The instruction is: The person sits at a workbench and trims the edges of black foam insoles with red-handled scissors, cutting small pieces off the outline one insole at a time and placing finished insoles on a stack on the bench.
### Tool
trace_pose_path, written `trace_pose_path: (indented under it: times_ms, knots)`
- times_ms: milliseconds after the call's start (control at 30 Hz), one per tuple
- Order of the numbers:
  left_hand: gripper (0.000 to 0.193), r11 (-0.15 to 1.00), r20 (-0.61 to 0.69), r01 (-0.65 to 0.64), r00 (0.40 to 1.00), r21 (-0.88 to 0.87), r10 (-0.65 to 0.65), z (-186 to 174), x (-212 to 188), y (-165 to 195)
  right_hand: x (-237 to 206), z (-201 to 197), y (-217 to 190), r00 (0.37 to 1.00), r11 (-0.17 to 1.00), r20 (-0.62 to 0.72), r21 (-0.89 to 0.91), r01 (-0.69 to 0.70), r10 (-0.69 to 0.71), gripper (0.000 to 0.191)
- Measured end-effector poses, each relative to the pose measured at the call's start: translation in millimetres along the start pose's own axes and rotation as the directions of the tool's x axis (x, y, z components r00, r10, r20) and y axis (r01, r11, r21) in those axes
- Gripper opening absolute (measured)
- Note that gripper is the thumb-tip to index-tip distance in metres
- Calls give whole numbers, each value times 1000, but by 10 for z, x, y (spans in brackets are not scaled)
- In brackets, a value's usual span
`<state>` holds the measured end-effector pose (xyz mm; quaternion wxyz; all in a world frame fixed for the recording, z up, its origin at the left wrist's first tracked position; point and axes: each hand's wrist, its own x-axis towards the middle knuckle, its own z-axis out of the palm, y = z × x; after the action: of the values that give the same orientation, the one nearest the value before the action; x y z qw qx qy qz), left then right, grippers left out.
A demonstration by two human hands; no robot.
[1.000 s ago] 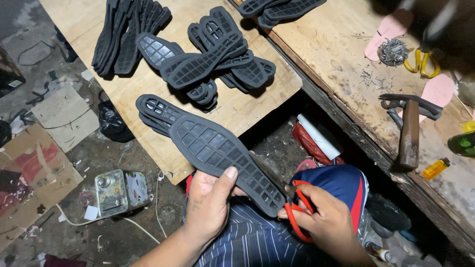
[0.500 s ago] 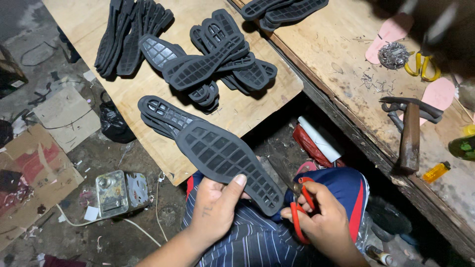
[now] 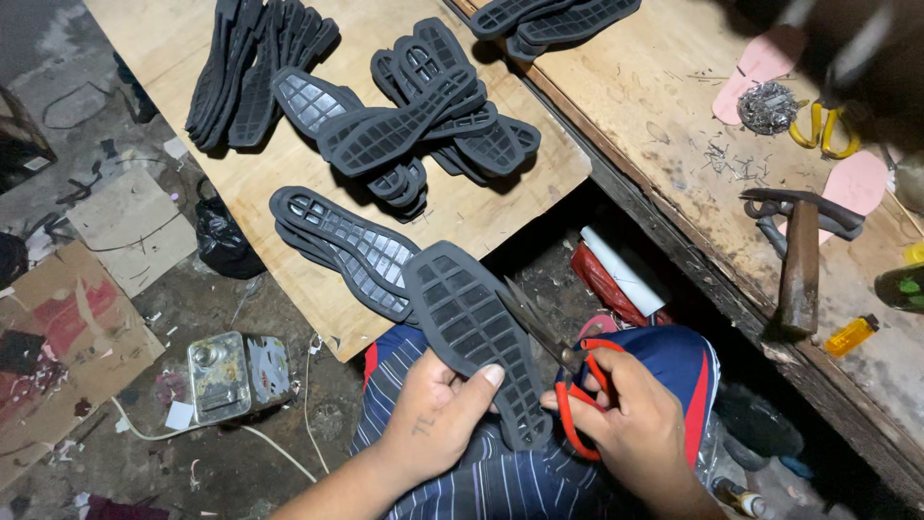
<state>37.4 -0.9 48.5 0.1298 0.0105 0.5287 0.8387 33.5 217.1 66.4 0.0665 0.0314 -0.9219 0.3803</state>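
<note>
At lower centre the left hand [image 3: 433, 414] grips a dark shoe sole [image 3: 481, 337], thumb across its tread. Beside it, the right hand [image 3: 630, 424] is closed through red-handled scissors [image 3: 568, 385], blades seemingly at the sole's edge. Further up, more soles [image 3: 414, 125] lie piled on the wooden surface [image 3: 539, 183]; a hammer [image 3: 799, 260] lies at right.

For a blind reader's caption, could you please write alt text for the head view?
A left hand holds a black sole over the lap while the right hand works red-handled scissors at its edge. More soles lie on a board; a hammer rests on the bench.
</note>
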Motion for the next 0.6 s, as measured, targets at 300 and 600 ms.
trace_pose_path:
  times_ms: [300, 600]
  knots:
    - [22, 999, 15, 30, 999, 25, -30, 58, 16, 51, 70, -88, -96, 999, 998, -11, -42, 38, -39, 53]
    - [22, 1000, 50, 18, 999, 19, -19, 33, 21, 60, 69, -81, -73, 1000, 1000, 16, 7, 10, -10, 53]
